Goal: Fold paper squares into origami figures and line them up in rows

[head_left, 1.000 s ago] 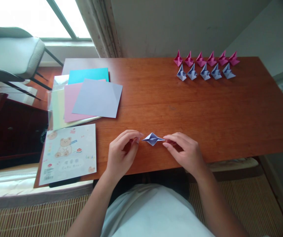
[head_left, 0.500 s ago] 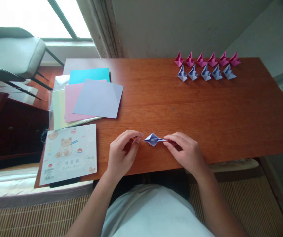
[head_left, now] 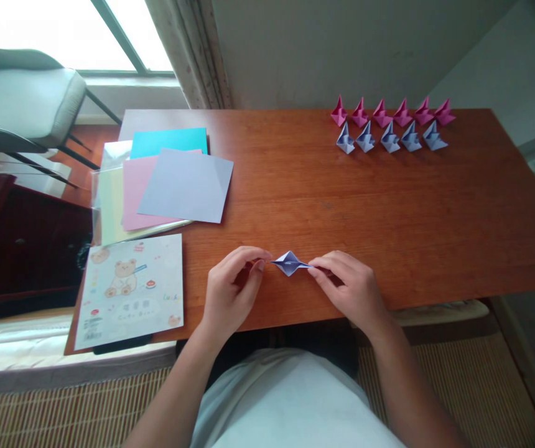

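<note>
A small folded lavender paper piece (head_left: 289,264) is stretched between my hands near the table's front edge, its middle spread into a diamond with a pointed tip at each side. My left hand (head_left: 236,287) pinches the left tip between thumb and fingers. The right tip is pinched in my right hand (head_left: 349,287). At the back right of the table stand a row of pink folded paper pieces (head_left: 381,114) and, in front of it, a row of lavender ones (head_left: 390,138).
On the wooden table (head_left: 295,199), loose sheets lie at the left: lavender (head_left: 188,186), pink (head_left: 134,193) and teal (head_left: 169,140). Nearer the front left is a bear-print pad (head_left: 132,289). A grey chair (head_left: 29,99) stands beyond the left side.
My right fingers have closed a little more on the right tip, and my left fingers now meet the left tip. The rest looks the same.
</note>
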A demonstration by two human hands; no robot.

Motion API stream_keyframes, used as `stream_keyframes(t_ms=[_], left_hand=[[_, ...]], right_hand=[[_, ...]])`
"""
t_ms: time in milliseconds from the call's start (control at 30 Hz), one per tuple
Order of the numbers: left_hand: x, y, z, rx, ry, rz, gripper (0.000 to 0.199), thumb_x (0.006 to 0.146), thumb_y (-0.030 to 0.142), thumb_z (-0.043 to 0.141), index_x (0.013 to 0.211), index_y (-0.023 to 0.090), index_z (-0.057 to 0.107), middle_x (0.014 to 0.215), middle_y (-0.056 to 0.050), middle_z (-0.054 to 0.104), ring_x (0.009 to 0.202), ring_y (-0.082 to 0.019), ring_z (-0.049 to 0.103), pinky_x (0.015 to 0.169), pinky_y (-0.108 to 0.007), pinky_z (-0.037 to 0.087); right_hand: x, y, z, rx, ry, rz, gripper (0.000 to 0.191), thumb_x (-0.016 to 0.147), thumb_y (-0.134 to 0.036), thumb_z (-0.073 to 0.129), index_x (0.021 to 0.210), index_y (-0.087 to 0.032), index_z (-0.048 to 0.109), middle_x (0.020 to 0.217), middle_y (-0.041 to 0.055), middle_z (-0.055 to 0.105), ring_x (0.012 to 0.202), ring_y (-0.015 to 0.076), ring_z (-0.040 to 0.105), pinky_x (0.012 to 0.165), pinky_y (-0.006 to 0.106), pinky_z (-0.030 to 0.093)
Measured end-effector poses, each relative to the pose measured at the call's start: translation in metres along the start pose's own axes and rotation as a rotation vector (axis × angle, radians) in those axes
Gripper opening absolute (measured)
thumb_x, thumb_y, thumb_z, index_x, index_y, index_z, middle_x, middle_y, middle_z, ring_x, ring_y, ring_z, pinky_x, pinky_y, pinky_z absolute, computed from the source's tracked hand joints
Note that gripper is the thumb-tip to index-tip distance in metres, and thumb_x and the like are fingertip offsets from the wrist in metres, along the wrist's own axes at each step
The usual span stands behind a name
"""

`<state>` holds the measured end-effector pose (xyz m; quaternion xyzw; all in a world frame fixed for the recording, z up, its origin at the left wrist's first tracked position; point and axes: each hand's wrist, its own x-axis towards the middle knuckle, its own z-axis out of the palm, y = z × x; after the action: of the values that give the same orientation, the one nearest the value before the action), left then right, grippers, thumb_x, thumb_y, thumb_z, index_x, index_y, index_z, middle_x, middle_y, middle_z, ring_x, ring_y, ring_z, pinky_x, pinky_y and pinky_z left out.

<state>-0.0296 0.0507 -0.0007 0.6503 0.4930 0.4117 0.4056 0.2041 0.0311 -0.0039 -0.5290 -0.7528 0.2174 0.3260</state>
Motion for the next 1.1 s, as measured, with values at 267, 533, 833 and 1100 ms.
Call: stream_keyframes(t_ms=[267, 533, 833, 1100], left_hand=[[0.0000, -0.0017, 0.0006, -0.017, 0.043, 0.002, 0.017, 0.094, 0.015, 0.058, 0.104, 0.021, 0.071, 0.101, -0.008, 0.071, 0.089, -0.019, 0.069, 0.076, -0.029, 0.056], [0.0002, -0.0008, 0.0008, -0.012, 0.050, -0.004, 0.016, 0.093, 0.015, 0.059, 0.102, 0.021, 0.072, 0.100, -0.007, 0.072, 0.089, -0.019, 0.070, 0.076, -0.029, 0.056], [0.0008, 0.0000, 0.0003, -0.019, 0.037, -0.004, 0.017, 0.094, 0.015, 0.058, 0.102, 0.021, 0.072, 0.099, -0.007, 0.072, 0.087, -0.019, 0.069, 0.075, -0.029, 0.056], [0.0005, -0.0012, 0.0001, -0.024, 0.023, 0.002, 0.019, 0.094, 0.013, 0.057, 0.104, 0.021, 0.072, 0.098, -0.007, 0.071, 0.087, -0.018, 0.067, 0.075, -0.030, 0.054]], right_hand=[[-0.0022, 0.0007, -0.0014, 0.003, 0.002, 0.006, 0.007, 0.097, -0.023, 0.061, 0.100, -0.023, 0.067, 0.091, 0.0050, 0.074, 0.082, 0.0193, 0.068, 0.075, 0.033, 0.053], [-0.0036, 0.0023, -0.0020, -0.006, -0.008, -0.007, 0.008, 0.097, -0.022, 0.062, 0.104, -0.024, 0.066, 0.096, 0.0057, 0.075, 0.086, 0.0201, 0.070, 0.078, 0.034, 0.055], [-0.0024, 0.0026, -0.0011, -0.006, -0.009, -0.018, 0.009, 0.098, -0.022, 0.060, 0.100, -0.024, 0.068, 0.092, 0.0047, 0.074, 0.083, 0.0196, 0.069, 0.076, 0.034, 0.054], [0.0010, -0.0033, -0.0017, 0.050, 0.022, 0.039, 0.007, 0.097, -0.022, 0.061, 0.095, -0.024, 0.068, 0.090, 0.0037, 0.073, 0.081, 0.0184, 0.068, 0.075, 0.033, 0.053]])
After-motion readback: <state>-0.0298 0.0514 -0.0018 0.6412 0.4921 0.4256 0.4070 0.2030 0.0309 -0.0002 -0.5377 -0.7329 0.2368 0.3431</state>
